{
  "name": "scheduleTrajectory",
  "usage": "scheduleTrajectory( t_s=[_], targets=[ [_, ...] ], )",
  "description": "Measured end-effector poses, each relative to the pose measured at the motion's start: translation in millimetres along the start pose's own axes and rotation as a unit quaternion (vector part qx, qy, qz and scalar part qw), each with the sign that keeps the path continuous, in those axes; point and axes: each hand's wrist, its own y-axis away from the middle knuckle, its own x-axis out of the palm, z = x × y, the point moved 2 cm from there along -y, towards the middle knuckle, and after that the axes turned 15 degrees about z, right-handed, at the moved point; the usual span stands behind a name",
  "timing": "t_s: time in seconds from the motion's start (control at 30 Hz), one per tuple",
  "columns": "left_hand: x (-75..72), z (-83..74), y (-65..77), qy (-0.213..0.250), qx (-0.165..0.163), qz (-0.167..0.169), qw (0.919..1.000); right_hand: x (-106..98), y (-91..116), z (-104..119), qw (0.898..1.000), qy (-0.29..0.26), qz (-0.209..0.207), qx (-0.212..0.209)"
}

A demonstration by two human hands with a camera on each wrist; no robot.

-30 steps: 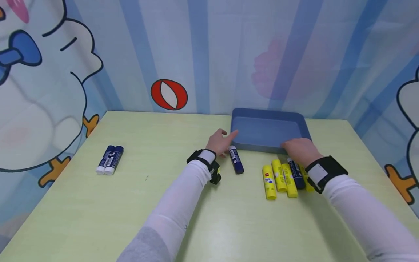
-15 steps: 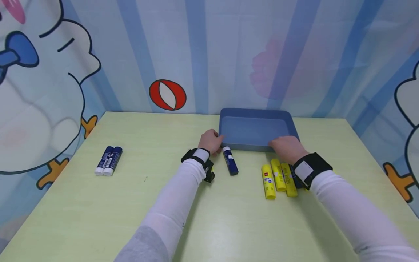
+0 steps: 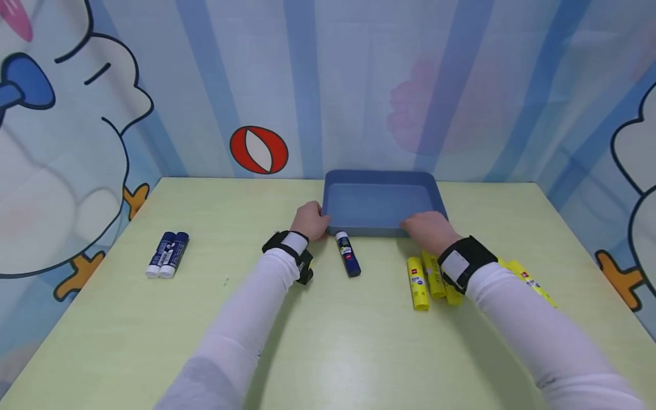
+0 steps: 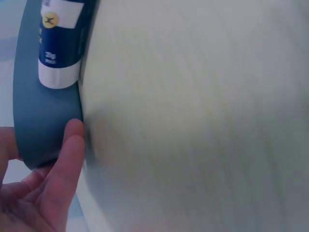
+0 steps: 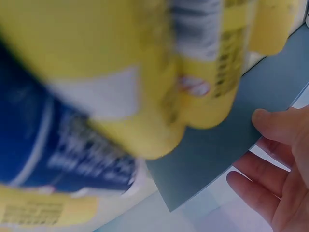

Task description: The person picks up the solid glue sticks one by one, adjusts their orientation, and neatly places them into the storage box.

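A shallow blue tray (image 3: 379,200) stands at the back of the table. My left hand (image 3: 310,220) grips its near left corner; in the left wrist view the thumb (image 4: 71,145) lies on the outer wall. My right hand (image 3: 429,230) pinches the front wall near the right; in the right wrist view the thumb (image 5: 275,124) is outside and the fingers reach over the rim. A navy glue stick (image 3: 348,254) with a white end lies just in front of the tray. Several yellow glue sticks (image 3: 418,283) lie by my right wrist, partly hidden. Another navy glue stick (image 5: 72,145) shows among them in the right wrist view.
Two navy glue sticks (image 3: 174,255) lie side by side on the left of the table (image 3: 123,330). Another yellow glue stick (image 3: 532,283) shows beyond my right forearm. A printed cloth (image 3: 353,85) hangs right behind the table's back edge.
The tray has slid left along the back of the table, both hands moving with it. My left hand has closed on its corner. The navy glue stick before it appears further left in view.
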Motion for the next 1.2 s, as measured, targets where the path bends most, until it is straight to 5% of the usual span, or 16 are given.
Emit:
scheduleTrajectory(
  t_s=[0.4, 0.73, 1.2],
  targets=[
    [-16.2, 23.8, 22.3, 0.025, 0.009, 0.025, 0.9993, -6.8, -7.9, 23.8, 0.999, 0.022, -0.011, -0.038],
    [-25.8, 43.4, 44.3, -0.004, 0.012, 0.022, 0.9997, -7.7, -6.7, 44.9, 0.996, 0.007, -0.034, -0.082],
    [-38.0, 64.5, 80.1, 0.086, -0.011, 0.057, 0.9946, -10.2, 0.0, 76.3, 0.989, 0.015, -0.070, -0.132]
  ],
)
